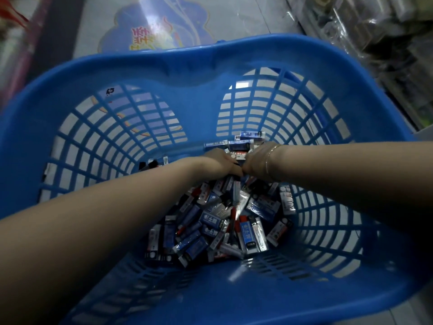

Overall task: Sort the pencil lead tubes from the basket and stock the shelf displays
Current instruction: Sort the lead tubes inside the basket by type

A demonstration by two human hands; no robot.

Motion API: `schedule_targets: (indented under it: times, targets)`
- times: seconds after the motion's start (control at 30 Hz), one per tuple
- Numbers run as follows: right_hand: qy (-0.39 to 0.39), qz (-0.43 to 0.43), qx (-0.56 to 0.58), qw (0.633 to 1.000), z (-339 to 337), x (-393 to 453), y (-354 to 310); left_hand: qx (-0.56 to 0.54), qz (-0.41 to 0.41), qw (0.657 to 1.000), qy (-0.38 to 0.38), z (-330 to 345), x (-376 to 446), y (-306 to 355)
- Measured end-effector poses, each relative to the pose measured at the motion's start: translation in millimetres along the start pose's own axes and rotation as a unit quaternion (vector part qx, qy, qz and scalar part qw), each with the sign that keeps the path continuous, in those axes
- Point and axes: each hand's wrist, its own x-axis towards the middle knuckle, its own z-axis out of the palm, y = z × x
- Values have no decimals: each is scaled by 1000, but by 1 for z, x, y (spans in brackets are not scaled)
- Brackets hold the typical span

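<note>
A big blue slatted plastic basket fills the view. Its bottom holds a heap of several small pencil lead tubes, blue, black, silver and red. Both my arms reach down into it. My left hand and my right hand meet knuckle to knuckle at the far side of the heap, fingers curled down among the tubes. The fingertips are hidden, so what each hand grips does not show. A thin bracelet circles my right wrist. A few blue tubes lie just beyond the hands.
The basket stands on a pale tiled floor with a blue printed floor sticker beyond its far rim. Shelves with clear-wrapped packs run along the right. A dark shelf edge with red and pink goods is at the left.
</note>
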Motion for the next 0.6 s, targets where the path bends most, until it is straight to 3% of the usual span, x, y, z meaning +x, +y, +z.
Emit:
schedule_targets:
  times: [0.1,0.23,0.33,0.4,0.43,0.5,0.6]
  targets:
    - [-34,74,142,986,-4,1,19,8,22,1000,5,-5,-7,-6]
    - [-106,143,367,913,-14,2,55,48,72,996,22,-5,-15,-15]
    - [-129,124,423,888,-13,1,50,-67,75,990,96,-7,-19,-11]
    - [-123,116,432,886,-8,3,36,-177,48,975,126,-12,-17,-4]
    - [-112,112,424,892,-4,4,27,-174,31,975,133,-14,-14,-3]
    - [-94,107,385,912,3,5,6,-14,-7,992,128,-17,-13,-5]
    - [-20,106,278,955,6,1,-21,182,-20,983,27,-16,-23,-14]
